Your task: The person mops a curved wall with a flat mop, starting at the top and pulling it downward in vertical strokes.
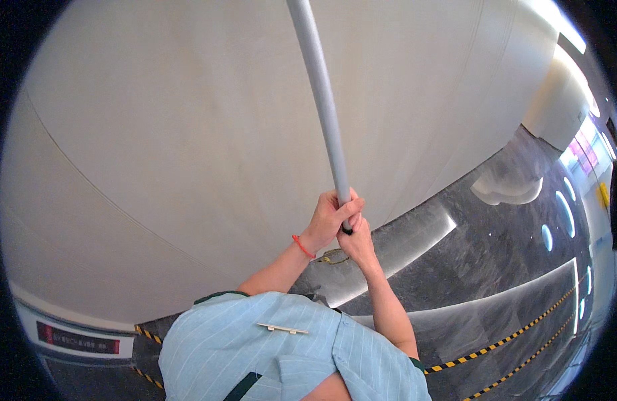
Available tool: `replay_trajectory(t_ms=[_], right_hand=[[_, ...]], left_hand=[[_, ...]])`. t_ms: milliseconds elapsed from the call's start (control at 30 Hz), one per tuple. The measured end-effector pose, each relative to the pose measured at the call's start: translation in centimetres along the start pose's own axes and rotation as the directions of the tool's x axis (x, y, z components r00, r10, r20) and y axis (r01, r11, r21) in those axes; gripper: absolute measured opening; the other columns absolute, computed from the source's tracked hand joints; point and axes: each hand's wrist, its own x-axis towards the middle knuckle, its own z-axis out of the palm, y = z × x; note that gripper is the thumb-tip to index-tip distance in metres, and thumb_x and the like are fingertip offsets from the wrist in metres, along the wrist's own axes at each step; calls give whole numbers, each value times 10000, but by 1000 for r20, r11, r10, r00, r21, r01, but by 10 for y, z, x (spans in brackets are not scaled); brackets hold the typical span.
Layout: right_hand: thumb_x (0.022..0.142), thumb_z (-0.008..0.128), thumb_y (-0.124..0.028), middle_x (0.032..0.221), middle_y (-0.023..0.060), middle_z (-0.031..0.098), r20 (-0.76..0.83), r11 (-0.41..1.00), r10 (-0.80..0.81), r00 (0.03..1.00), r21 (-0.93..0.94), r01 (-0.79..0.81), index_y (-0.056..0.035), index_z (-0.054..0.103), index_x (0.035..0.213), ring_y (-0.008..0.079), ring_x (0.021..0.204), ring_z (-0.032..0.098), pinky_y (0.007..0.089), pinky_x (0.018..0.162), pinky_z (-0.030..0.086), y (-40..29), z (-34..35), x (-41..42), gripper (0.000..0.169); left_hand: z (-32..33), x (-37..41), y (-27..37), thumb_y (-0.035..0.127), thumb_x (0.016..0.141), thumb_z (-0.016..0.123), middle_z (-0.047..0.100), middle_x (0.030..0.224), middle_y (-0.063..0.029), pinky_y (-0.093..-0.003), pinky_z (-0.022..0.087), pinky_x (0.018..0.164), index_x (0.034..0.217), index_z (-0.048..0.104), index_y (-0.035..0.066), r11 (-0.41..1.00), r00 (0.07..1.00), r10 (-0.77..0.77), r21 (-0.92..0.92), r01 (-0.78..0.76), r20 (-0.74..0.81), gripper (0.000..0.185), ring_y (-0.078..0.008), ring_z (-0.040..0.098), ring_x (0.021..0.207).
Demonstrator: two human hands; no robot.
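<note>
A long grey metal pole (324, 100) runs from the top edge down to my chest, in front of a large off-white wall panel (188, 125). My left hand (326, 220), with a red cord bracelet on its wrist, wraps around the pole near its lower end. Just below and to the right, my right hand (360, 244) grips the same end, its fingers partly hidden behind the pole and my left hand. A black end cap (347, 231) shows between the two hands. The pole's upper end lies out of view.
Glossy dark floor (499, 240) stretches to the right, with light reflections. Yellow-and-black striped tape (489, 348) crosses it at lower right. A yellowish cord-like thing (334, 256) appears below my hands. At lower left is a dark sign panel (78, 338) bearing writing.
</note>
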Motion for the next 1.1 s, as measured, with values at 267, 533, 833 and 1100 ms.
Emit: replay_trajectory(t_ms=[267,533,833,1100], right_hand=[[723,650,-209,645,238,572,-20,944,242,970,-227,-240,46,586,700,404,673,580,444,627,441,129,6,-100,264],[690,615,-234,793,241,615,-34,696,635,772,-410,-590,-5,656,826,404,793,589,451,715,465,244,-63,-317,270],[662,607,-170,948,246,617,-102,250,913,395,-625,-740,39,631,894,376,910,593,432,804,475,227,-146,-434,313],[668,618,-205,954,219,628,-60,152,961,270,-702,-695,-2,643,907,358,902,607,434,793,487,173,-175,-398,314]], left_hand=[[6,-10,-27,92,878,532,447,525,-8,-246,399,440,717,483,41,997,998,-42,-70,38,-55,177,-101,457,447],[14,-38,-87,136,888,524,420,482,-12,-275,401,457,753,477,46,901,951,-309,-325,287,-17,169,-122,447,426],[-8,-95,-254,221,847,590,400,504,-9,-356,427,574,766,485,67,535,606,-786,-626,568,-122,203,-162,454,498],[-19,-125,-340,182,764,604,382,533,-26,-374,413,593,775,495,74,217,259,-963,-778,589,-73,154,-195,426,511]])
